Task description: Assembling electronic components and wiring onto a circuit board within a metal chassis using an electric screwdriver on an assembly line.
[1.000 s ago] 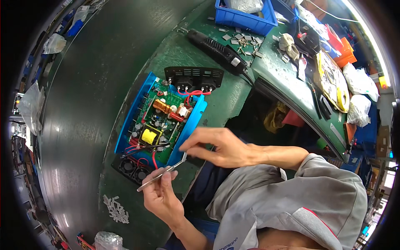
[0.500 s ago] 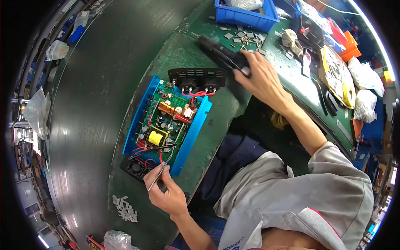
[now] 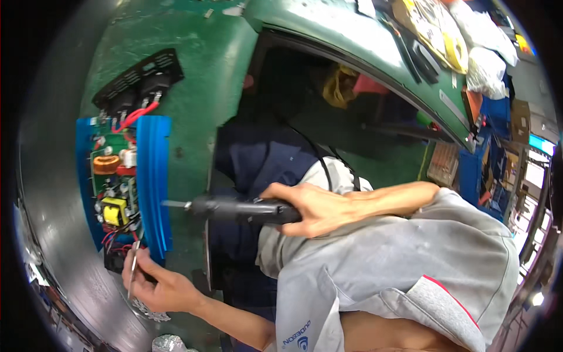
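Note:
My left hand [image 3: 161,287] pinches a pair of metal tweezers [image 3: 134,270] at the near end of an open blue metal housing [image 3: 153,182]. Inside the housing sits a circuit board with a yellow transformer [image 3: 114,211] and a copper coil [image 3: 106,165]. By the tweezer tips, red and black wires lead to a black fan [image 3: 114,258], partly hidden by my fingers. My right hand [image 3: 319,210] grips a black electric screwdriver [image 3: 237,210], its bit directed left at the housing's right wall, apart from it. A black slotted end panel [image 3: 138,82] hangs on red wires at the far end.
Small white pieces [image 3: 153,312] lie beyond my left wrist, near a clear plastic bag [image 3: 169,344]. On the side bench [image 3: 346,35] are black strip-like tools [image 3: 419,58] and bagged parts [image 3: 487,71]. An open gap separates the two benches.
The electric screwdriver has swung from the parts at the back toward me, now pointing left at the housing. My view has turned right. My left hand keeps its tweezers at the wires.

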Available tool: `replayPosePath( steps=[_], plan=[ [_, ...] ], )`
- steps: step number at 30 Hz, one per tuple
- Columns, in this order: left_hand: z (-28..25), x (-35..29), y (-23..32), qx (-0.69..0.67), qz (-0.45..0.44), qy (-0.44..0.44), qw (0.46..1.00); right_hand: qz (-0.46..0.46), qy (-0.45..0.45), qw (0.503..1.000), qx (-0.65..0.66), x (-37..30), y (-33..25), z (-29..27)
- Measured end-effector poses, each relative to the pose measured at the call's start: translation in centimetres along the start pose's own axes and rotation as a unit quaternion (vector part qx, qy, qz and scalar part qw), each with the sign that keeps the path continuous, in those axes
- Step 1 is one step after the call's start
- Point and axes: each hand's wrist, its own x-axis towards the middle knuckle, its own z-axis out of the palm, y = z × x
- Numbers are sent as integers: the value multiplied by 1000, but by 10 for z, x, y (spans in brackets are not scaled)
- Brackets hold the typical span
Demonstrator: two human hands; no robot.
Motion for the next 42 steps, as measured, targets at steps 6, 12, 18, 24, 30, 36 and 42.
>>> replayPosePath(
  steps=[6, 12, 18, 24, 30, 36, 42],
  plan=[
    [5, -1, -4, -4, 10, 4, 1000, -133, 35, 986, -93, 12, 12, 11],
    [4, -2, -6, -11, -15, 7, 1000, -154, 30, 980, -120, 15, 13, 9],
    [4, -1, -7, 10, -21, 5, 1000, -146, 7, 984, -98, 19, 12, 10],
    [5, -2, -7, 19, -12, 6, 1000, -155, 20, 985, -67, 17, 19, 13],
    [5, -4, -6, 45, 0, -2, 999, -137, 15, 988, -64, 17, 21, 14],
    [2, -3, -6, 43, 1, 1, 999, -131, 6, 990, -42, 19, 17, 16],
    [4, -1, -9, 34, 18, 0, 999, -107, -4, 991, -76, 19, 8, 10]
  ],
)
